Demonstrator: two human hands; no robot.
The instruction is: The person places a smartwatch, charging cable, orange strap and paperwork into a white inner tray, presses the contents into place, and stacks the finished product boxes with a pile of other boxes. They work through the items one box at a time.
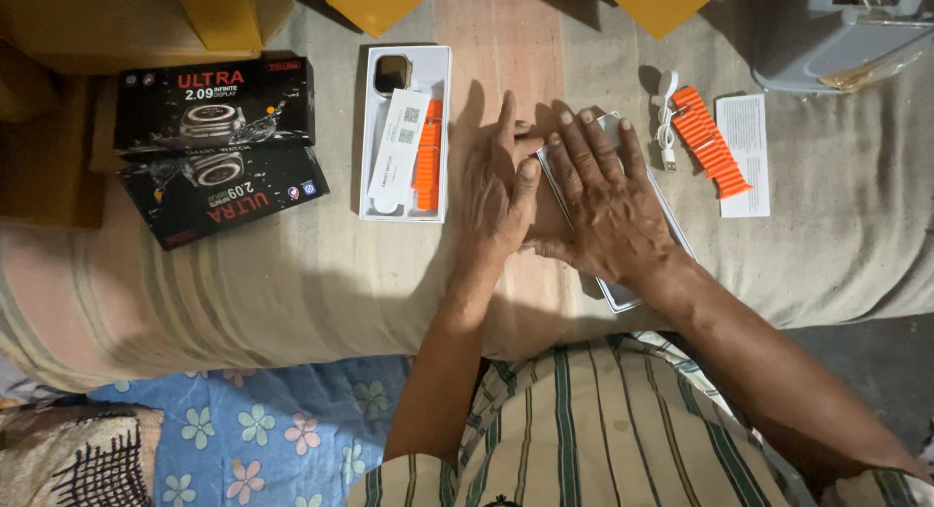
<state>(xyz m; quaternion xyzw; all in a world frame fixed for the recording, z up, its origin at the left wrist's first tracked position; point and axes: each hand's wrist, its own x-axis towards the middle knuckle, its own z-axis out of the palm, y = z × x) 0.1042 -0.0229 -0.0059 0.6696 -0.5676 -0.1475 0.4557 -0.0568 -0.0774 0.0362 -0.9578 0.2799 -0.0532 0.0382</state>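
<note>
**A:** What are the hands doing?

**B:** Both lie flat, fingers spread, gripping nothing. The right hand presses palm-down on a white tray, covering most of it. The left hand rests just beside it, its thumb touching the tray's near edge and the right hand's fingers.

**A:** And the surface?

**B:** A striped blanket over a bed, not a desk.

**A:** What lies around the hands?

**B:** Just left of the left hand, an open white box holds a watch face, a paper slip and an orange strap. Farther left sit two black boxes, one overlapping the other. Right of the right hand lie a coiled white cable, a loose orange strap and a white leaflet, close together.
</note>
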